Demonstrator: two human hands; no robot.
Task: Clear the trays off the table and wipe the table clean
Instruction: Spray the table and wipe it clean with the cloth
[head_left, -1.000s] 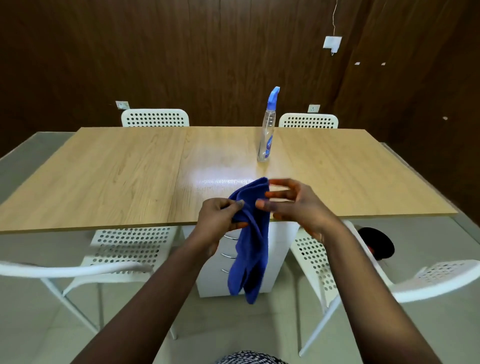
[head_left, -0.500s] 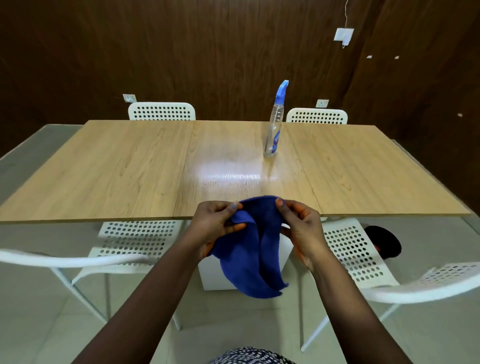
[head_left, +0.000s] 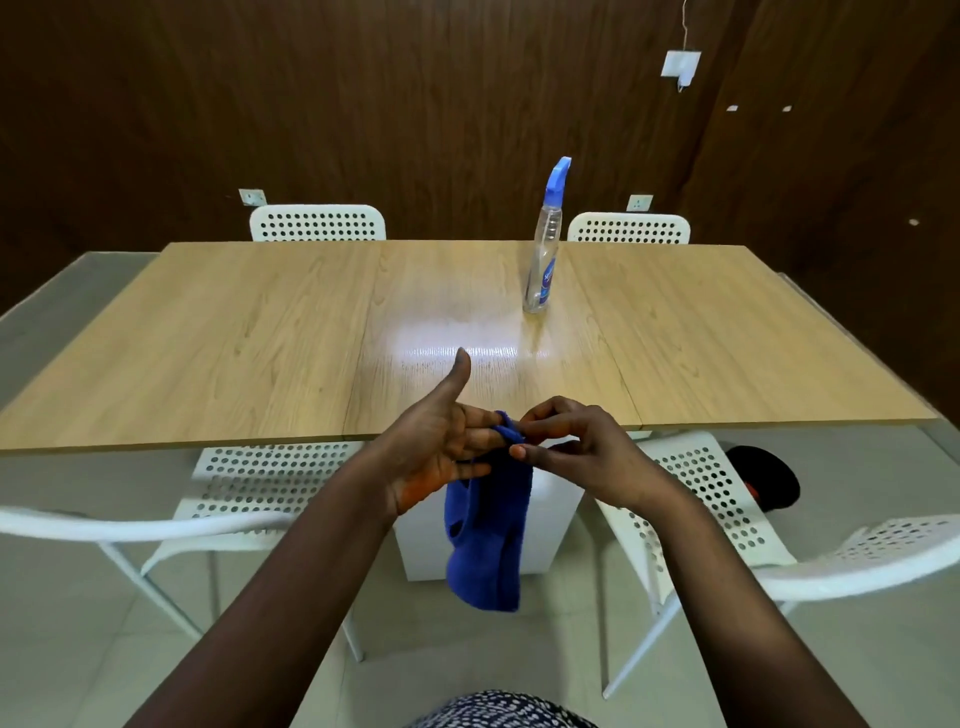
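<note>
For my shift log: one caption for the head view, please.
Both hands, left hand and right hand, hold a blue cloth before the wooden table; spray bottle stands upright on it.

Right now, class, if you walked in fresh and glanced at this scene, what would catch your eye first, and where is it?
First, the blue cloth hanging in front of the near table edge, pinched at its top by the right hand, with the left hand open against it, thumb raised. Next, the spray bottle with a blue nozzle, standing upright toward the far side of the wooden table. White perforated chairs ring the table.
</note>
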